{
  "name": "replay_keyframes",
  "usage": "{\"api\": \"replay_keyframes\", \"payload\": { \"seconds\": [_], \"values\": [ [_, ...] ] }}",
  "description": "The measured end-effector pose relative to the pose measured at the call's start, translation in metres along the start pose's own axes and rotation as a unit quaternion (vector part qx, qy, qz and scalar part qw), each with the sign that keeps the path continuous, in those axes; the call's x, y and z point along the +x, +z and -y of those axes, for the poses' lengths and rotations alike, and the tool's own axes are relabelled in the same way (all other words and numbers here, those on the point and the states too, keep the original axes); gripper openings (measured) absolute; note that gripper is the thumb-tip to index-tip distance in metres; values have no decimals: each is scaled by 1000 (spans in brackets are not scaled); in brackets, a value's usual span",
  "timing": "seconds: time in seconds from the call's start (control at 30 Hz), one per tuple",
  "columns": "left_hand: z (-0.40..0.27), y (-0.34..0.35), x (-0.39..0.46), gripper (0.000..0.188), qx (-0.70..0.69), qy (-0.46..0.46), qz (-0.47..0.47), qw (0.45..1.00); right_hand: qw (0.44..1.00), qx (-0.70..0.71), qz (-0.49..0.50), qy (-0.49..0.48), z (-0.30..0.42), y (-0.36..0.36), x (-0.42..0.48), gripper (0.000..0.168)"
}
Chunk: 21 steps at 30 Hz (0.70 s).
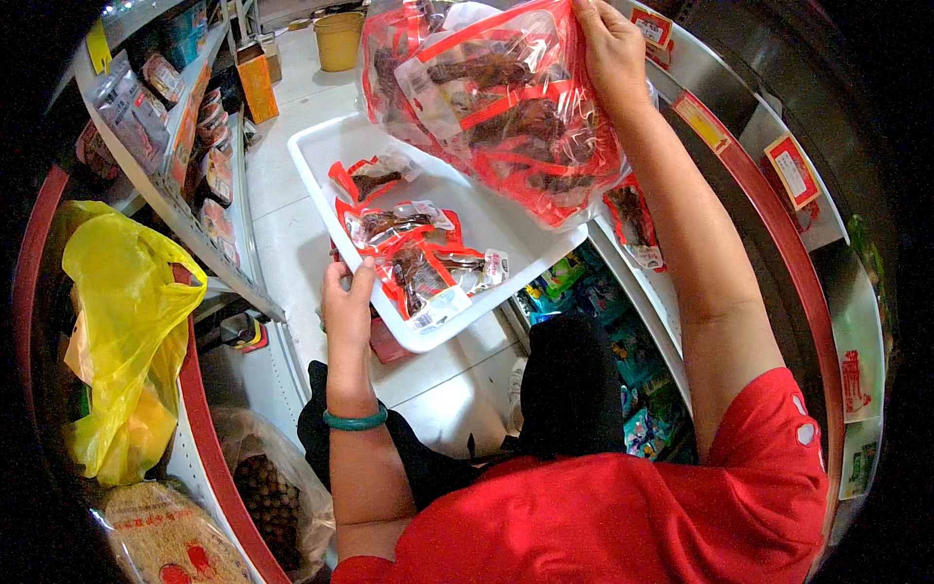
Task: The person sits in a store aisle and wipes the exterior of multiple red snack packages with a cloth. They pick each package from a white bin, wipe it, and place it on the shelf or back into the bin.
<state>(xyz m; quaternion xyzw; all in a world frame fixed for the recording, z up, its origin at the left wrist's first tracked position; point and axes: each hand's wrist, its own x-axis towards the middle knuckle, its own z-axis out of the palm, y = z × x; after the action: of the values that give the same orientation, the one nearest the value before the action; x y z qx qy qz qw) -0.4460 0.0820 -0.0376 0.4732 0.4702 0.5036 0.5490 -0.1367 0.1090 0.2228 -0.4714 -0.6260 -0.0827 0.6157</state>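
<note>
My right hand grips the top edge of a large clear plastic bag filled with red-edged packets of dark brown meat. The bag hangs tilted above the far right part of a white plastic tub and hides that part. My left hand holds the tub's near left rim, thumb on top. Inside the tub lie several loose vacuum packs of dark meat, bunched along its left side. One more such packet rests on the shelf edge to the right, beneath my right forearm.
Left stand shelves with packaged goods and a yellow plastic bag. A clear sack of small round brown items sits low left. A yellow bucket is on the floor ahead. Price tags line the curved right shelf.
</note>
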Motion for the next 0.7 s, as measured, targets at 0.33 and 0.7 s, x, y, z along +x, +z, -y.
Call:
{"api": "replay_keyframes", "payload": {
  "seconds": [0.33, 0.7],
  "values": [
    [-7, -5, 3, 25, 88, 37, -23, 995, 1000, -2, 8, 5, 15, -27, -2, 26],
    [-25, -10, -5, 11, -37, 47, -31, 998, 999, -13, -2, 38, 32, -90, -5, 24]
  ]
}}
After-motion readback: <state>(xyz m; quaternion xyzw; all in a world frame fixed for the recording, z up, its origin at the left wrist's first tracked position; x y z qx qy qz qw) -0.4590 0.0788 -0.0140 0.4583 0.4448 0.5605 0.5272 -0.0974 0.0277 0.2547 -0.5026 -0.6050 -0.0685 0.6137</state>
